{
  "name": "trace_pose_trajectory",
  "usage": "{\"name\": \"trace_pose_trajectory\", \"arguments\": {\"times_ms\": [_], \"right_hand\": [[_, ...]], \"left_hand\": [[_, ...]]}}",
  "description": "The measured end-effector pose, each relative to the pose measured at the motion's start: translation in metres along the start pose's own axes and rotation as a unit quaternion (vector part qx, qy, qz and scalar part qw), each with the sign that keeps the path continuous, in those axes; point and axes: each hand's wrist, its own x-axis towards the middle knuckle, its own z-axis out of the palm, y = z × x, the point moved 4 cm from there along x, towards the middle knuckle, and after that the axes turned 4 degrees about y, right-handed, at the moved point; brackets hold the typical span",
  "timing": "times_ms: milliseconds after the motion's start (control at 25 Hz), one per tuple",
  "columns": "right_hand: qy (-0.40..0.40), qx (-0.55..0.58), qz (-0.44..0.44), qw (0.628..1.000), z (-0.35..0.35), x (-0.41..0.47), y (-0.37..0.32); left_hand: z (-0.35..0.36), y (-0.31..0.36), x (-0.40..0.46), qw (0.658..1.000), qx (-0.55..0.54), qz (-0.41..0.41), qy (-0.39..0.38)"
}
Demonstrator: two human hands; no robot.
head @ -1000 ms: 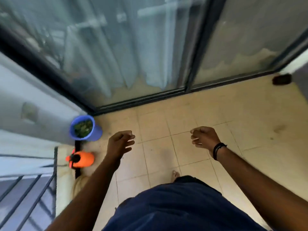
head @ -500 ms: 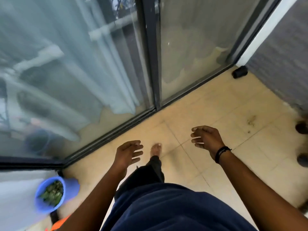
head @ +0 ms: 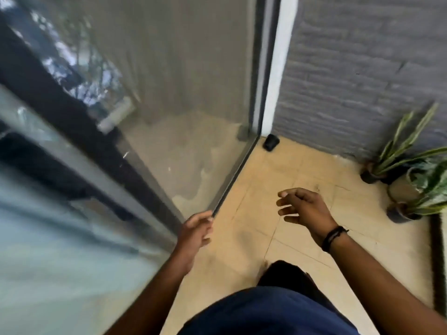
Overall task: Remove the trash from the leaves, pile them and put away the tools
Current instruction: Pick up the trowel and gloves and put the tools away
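Note:
My left hand (head: 196,232) hangs in front of me near the foot of the glass sliding door (head: 188,97), fingers loosely curled and holding nothing. My right hand (head: 304,209) is held out over the beige tiled floor (head: 271,170), fingers relaxed and empty, a black band on its wrist. No leaves, trash or tools are in view.
Potted plants (head: 411,180) with long striped leaves stand at the right by the grey brick wall (head: 362,68). A small black object (head: 271,142) sits in the corner by the door frame. A dark strip (head: 436,262) runs along the floor's right edge. My foot (head: 264,269) is on the tiles.
The view has swung to the right: the blue bucket of leaves and the orange item have left the frame, and the plants and brick wall have come in. Both hands stay empty.

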Motion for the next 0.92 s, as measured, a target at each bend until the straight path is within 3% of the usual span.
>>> {"name": "trace_pose_trajectory", "arguments": {"times_ms": [200,320,600,920], "right_hand": [[0.077,0.087,0.007,0.993,-0.057,0.108,-0.026],[0.11,0.101,0.038,0.988,-0.092,0.181,-0.045],[0.064,0.061,0.112,0.99,-0.119,0.312,-0.086],[0.088,0.076,0.129,0.985,-0.142,0.443,-0.131]], "left_hand": [[0.115,0.133,0.113,0.991,0.06,0.095,-0.077],[0.145,0.167,0.176,0.997,0.056,0.044,-0.035],[0.178,0.188,0.254,0.997,0.017,-0.061,0.052],[0.288,0.27,0.381,0.997,0.066,-0.04,-0.018]]}}
